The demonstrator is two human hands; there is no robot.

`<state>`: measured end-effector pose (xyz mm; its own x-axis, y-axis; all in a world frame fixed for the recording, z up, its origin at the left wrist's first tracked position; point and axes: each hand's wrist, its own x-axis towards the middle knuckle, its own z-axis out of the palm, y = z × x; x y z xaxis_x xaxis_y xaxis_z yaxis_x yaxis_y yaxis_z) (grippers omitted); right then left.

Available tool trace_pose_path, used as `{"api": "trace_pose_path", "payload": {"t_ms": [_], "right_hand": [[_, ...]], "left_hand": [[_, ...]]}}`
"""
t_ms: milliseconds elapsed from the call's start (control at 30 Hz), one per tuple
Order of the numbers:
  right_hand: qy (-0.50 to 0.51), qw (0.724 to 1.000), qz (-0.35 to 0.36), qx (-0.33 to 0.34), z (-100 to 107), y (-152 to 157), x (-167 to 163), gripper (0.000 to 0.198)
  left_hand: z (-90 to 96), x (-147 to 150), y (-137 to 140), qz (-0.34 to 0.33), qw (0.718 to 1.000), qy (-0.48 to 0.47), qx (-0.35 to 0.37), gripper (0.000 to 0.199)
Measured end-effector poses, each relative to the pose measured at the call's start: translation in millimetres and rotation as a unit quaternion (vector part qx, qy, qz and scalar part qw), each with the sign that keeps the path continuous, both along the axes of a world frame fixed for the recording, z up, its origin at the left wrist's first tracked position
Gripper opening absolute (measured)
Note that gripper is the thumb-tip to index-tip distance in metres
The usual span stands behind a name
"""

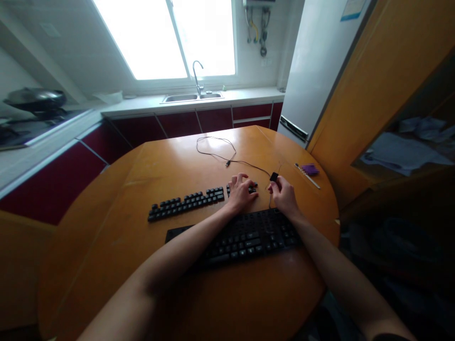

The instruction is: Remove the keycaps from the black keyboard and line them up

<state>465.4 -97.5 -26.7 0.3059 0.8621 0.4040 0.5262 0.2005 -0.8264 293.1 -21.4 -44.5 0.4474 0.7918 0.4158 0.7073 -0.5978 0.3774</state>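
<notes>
My left hand (241, 193) rests over the right end of a row of loose black keycaps (188, 202), its fingers bent and apart. Several keycaps show around its fingertips; whether it grips one is hidden. To its right, my right hand (284, 195) is closed, pinching a small black square piece (274, 176) between thumb and fingers. Thin wire-like strands stick out near that piece. Below both hands lies a black keyboard (249, 239), partly covered by my left forearm. Its upper rows look bare of caps, while lower rows still carry them.
A thin black cable (216, 154) loops across the wooden table (117, 203), its plug near the middle. On the right lie a white stick-like brush (313, 182) and a purple item (310, 169). Beyond the table are a sink (181, 98) and a fridge (313, 71).
</notes>
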Motion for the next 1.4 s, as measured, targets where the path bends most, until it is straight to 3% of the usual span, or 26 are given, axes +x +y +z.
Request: {"api": "trace_pose_path", "payload": {"t_ms": [533, 667, 800, 933, 1100, 1400], "right_hand": [[0.013, 1.0, 0.01, 0.013, 6.9, -1.3, 0.6, 0.023], [0.035, 0.999, -0.002, 0.036, 15.4, -9.2, 17.4, 0.021], [0.029, 0.999, 0.023, 0.034, 13.5, -37.0, 46.0, 0.017], [-0.046, 0.997, 0.057, 0.001, 1.1, -74.9, 69.9, 0.017], [-0.06, 0.996, 0.064, -0.025, -6.4, -104.7, 85.0, 0.018], [0.011, 0.994, 0.035, -0.107, -9.7, -102.0, 84.6, 0.023]], "left_hand": [[2.1, 1.1, 1.8, 0.03, 0.999, 0.031, 0.013, 0.05], [5.6, -0.3, -0.6, 0.033, 0.999, 0.041, 0.016, 0.051], [8.3, -0.6, -3.7, -0.003, 0.999, 0.021, 0.036, 0.038], [8.9, 2.1, -6.1, -0.039, 0.998, -0.005, 0.05, 0.023], [7.1, 5.0, -5.3, -0.048, 0.997, -0.016, 0.051, 0.019], [6.9, 5.5, -6.4, -0.067, 0.996, -0.02, 0.053, 0.017]]}}
